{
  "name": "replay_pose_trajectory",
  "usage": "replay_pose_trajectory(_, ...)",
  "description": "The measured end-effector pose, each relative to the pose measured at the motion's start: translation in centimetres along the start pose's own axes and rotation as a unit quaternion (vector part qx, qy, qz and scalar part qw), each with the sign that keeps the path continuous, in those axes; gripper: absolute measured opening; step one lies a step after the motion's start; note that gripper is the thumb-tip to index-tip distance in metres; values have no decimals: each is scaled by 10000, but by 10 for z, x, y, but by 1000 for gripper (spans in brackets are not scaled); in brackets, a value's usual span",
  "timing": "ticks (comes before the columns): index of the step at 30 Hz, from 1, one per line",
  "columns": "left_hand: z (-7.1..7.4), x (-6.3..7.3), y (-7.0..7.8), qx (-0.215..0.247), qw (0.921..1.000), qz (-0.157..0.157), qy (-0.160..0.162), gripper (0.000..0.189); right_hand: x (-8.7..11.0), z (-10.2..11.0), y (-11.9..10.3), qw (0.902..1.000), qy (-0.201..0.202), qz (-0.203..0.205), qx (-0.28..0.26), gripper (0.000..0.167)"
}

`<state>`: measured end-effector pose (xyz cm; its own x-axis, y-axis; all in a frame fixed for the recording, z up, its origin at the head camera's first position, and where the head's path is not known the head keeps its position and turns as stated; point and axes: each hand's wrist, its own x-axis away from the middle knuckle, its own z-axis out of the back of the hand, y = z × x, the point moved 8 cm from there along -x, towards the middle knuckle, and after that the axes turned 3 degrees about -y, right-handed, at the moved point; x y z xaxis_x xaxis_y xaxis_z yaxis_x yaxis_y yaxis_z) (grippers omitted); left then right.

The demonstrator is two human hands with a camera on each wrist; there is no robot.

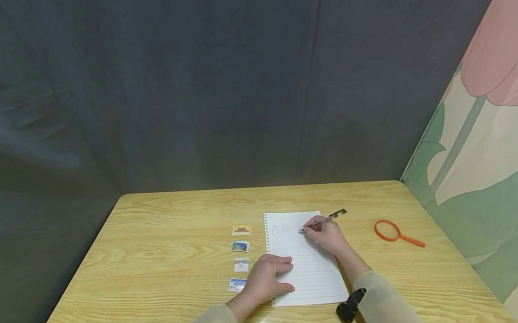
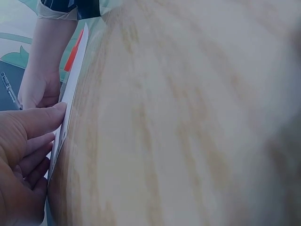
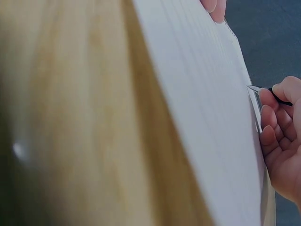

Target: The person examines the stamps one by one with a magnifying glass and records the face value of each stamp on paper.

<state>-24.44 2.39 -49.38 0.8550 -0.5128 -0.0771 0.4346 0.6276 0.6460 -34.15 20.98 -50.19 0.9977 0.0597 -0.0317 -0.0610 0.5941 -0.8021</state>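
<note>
A sheet of lined paper (image 1: pixel 311 279) with punched holes down its left side lies on the wooden table. Writing that looks like "150%" (image 1: pixel 280 229) stands near its top left. My right hand (image 1: pixel 328 237) pinches a pen (image 1: pixel 332 216), its tip at the paper's upper part. The right wrist view shows the pen tip (image 3: pixel 252 88) right at the sheet and the fingers curled about the barrel. My left hand (image 1: pixel 268 277) rests on the sheet's left edge, fingers and thumb extended. In the left wrist view the thumb (image 2: pixel 42 120) lies along the paper's edge.
Left of the paper, several small stamp-like pictures form a column: a yellow one (image 1: pixel 241 230), a blue-green one (image 1: pixel 240 246), a whitish one (image 1: pixel 242 265) and a blue one (image 1: pixel 237 284) close to my left hand. An orange-red magnifying glass (image 1: pixel 389 230) lies at the right.
</note>
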Motion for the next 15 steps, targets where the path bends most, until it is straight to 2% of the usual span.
replay_pose_trajectory(8, 1, 0, 0, 9, 10000, -37, 12, 49, -5, 6, 5, 9995, 311, -11, -34, 6)
replay_pose_trajectory(15, 2, 1, 2, -45, 9997, -199, 122, 49, -8, 8, 6, 9989, 463, -68, -38, 10)
